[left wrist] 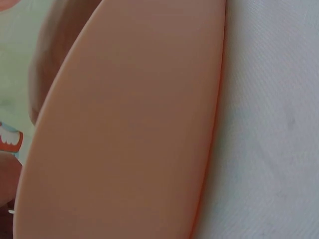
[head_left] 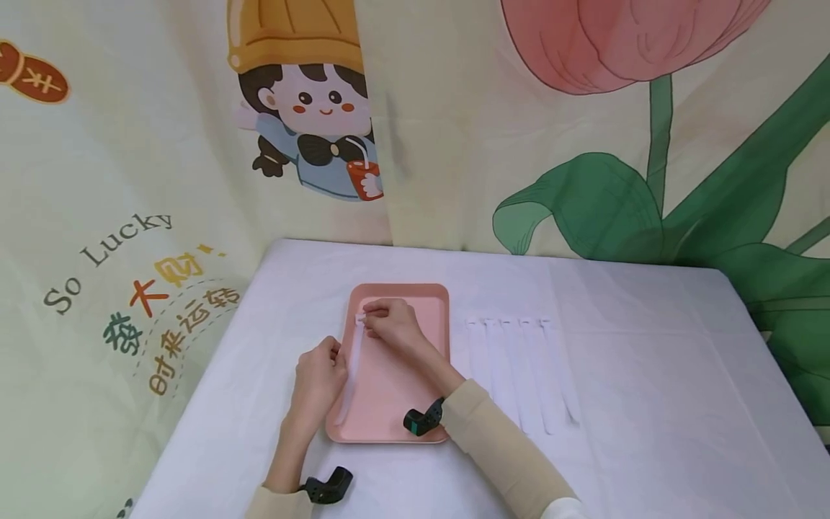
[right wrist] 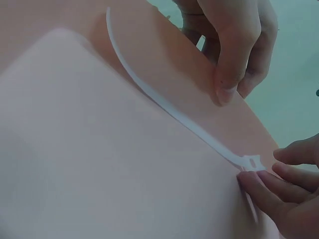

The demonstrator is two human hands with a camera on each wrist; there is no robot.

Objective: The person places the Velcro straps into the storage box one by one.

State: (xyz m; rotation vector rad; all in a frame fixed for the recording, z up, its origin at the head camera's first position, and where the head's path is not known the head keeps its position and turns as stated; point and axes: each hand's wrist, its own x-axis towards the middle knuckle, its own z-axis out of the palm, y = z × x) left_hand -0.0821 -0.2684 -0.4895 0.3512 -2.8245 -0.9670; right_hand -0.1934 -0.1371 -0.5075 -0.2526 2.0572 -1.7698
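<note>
A white strap (head_left: pixel 354 366) with a slotted head lies lengthwise along the left side of a pink tray (head_left: pixel 389 393). At the strap's far end my right hand (head_left: pixel 397 328) pinches it just by the head; the right wrist view shows the fingertips on the strap (right wrist: pixel 169 110) there. My left hand (head_left: pixel 319 380) grips the tray's left rim, thumb on the inner wall and the other fingers outside. In the left wrist view the tray's wall (left wrist: pixel 124 119) covers most of that hand.
Several similar white straps (head_left: pixel 509 367) lie side by side on the white tablecloth (head_left: pixel 655 389) right of the tray, heads at the far end. A printed curtain (head_left: pixel 441 144) hangs behind the table. Each wrist carries a black camera (head_left: pixel 424 418).
</note>
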